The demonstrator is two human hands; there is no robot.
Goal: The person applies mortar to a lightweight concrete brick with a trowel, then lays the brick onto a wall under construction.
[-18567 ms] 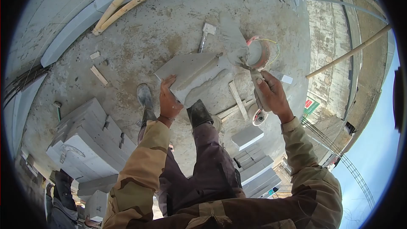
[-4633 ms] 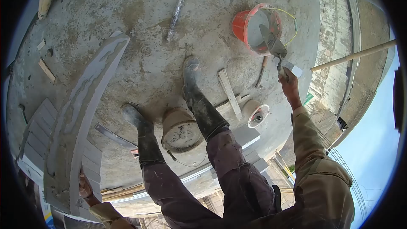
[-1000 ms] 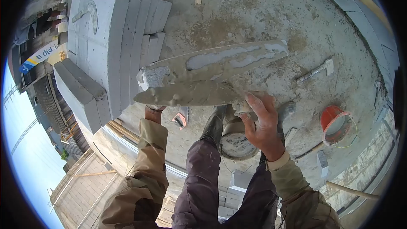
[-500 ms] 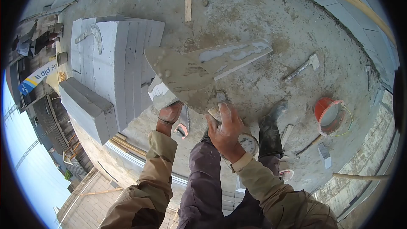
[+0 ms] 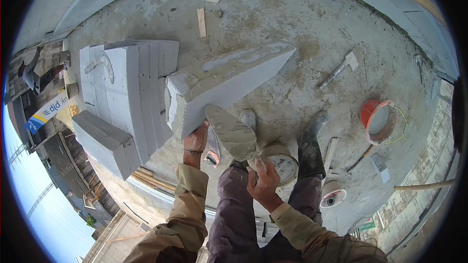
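A long light-grey block [image 5: 229, 80] slants across the middle, with wet mortar on its top face and near end. My left hand [image 5: 196, 139] is closed on the lower corner of its near end; the fingertips are partly hidden. My right hand [image 5: 265, 179] is wrapped round the handle of a trowel [image 5: 231, 131]. The trowel's mortar-smeared blade points up and left, just below the block. Beneath and beside my right hand stands a round bucket [image 5: 284, 165] with grey material inside.
Stacked blocks [image 5: 139, 92] stand at left, a curved tool [image 5: 103, 65] on them. A hatchet [image 5: 341, 69], an orange bucket [image 5: 378, 119] and a wood strip [image 5: 201, 23] lie or stand on the floor. My boots [image 5: 311, 153] are below the block. A person [image 5: 33, 73] is at far left.
The trowel has moved down and right, away from the block's near end, with my right hand lower. More of the block's side face shows. The view has shifted slightly.
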